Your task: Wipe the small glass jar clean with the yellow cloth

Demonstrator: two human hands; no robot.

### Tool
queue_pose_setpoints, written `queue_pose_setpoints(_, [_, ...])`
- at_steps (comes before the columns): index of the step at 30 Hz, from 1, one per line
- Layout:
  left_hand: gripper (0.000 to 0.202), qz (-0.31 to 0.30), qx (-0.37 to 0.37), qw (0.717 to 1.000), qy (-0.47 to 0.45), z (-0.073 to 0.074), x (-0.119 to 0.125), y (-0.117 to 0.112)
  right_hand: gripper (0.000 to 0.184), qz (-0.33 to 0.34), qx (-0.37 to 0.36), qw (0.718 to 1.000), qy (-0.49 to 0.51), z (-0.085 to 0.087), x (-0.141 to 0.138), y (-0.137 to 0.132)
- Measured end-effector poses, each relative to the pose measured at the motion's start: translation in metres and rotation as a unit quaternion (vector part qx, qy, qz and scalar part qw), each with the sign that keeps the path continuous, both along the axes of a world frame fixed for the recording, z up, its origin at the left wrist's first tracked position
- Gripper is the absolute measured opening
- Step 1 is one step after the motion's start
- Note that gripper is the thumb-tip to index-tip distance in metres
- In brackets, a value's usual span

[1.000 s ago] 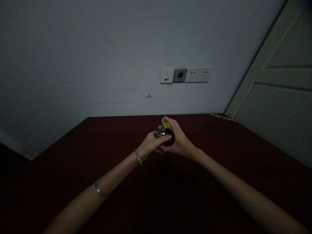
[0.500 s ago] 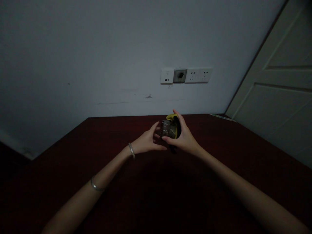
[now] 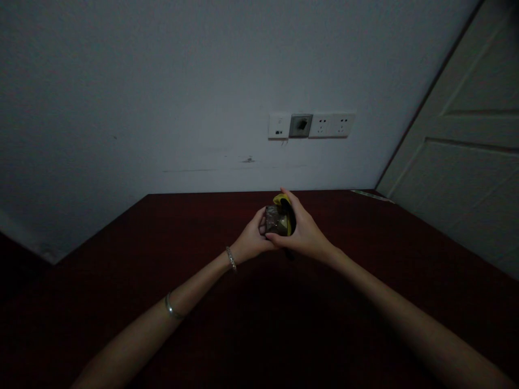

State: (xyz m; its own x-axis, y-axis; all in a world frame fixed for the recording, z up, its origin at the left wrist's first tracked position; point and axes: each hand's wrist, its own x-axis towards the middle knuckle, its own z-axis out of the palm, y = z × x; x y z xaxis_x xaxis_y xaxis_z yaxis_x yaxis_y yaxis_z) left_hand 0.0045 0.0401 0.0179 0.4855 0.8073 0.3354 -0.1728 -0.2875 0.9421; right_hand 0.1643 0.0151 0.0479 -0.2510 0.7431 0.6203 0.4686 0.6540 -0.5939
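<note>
We are holding a small yellow-and-black object (image 3: pixel 280 219) up between both hands, well above the dark red table (image 3: pixel 121 270) and touching nothing else. Our right hand (image 3: pixel 303 236) is wrapping it from the right. The index finger is arching over its yellow top and the thumb is lying under its near edge, so the fingers are closed around it and carrying its weight. Our left hand (image 3: pixel 251 242) is coming in from the left with its fingers bent and their tips pressed against the dull grey face that is turned toward them. The thumb is hidden under the object, so we cannot tell whether this hand is pinching it or only touching it.

The object is sitting just beyond the left fingertips and inside the curl of the right fingers, so the right hand is the nearer of the 2. It is compact and dimly lit. Its long axis seems to be running roughly upright, leaning a little away from us, though we cannot be sure.

We are wearing 1 chain bracelet (image 3: pixel 231 259) at the left wrist and 1 thin bangle (image 3: pixel 172 308) further down that forearm. Far past the fingertips a socket strip (image 3: pixel 312 125) is sitting on the pale wall (image 3: pixel 162 81), and a door (image 3: pixel 466 151) is standing off to the right.
</note>
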Motion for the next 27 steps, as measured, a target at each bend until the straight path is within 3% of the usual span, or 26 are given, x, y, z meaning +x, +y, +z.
queue_pose_setpoints(5, [0.082,0.037,-0.019,0.999,-0.009,-0.002,0.0,-0.002,0.093,0.044,0.006,0.998,-0.054,0.007,0.009,0.001])
queue_pose_setpoints(9, [0.079,0.03,-0.019,0.999,-0.014,-0.003,0.001,-0.005,0.077,0.09,-0.041,0.995,-0.013,0.01,0.017,0.004])
queue_pose_setpoints(12, [0.079,0.019,-0.022,0.999,-0.027,-0.004,0.002,-0.007,0.058,0.059,-0.053,0.995,0.059,0.009,0.02,0.008])
queue_pose_setpoints(17, [0.08,0.016,-0.01,0.999,-0.03,-0.004,0.003,-0.008,0.052,0.041,-0.09,0.988,0.118,0.009,0.024,0.013])
queue_pose_setpoints(22, [0.076,0.037,0.007,0.999,-0.021,0.0,0.001,-0.01,0.038,0.079,-0.047,0.995,0.042,0.019,0.031,0.009])
queue_pose_setpoints(27, [0.074,0.049,0.014,0.999,-0.016,0.0,0.0,-0.01,0.036,0.075,-0.024,0.996,-0.032,0.029,0.037,0.004])
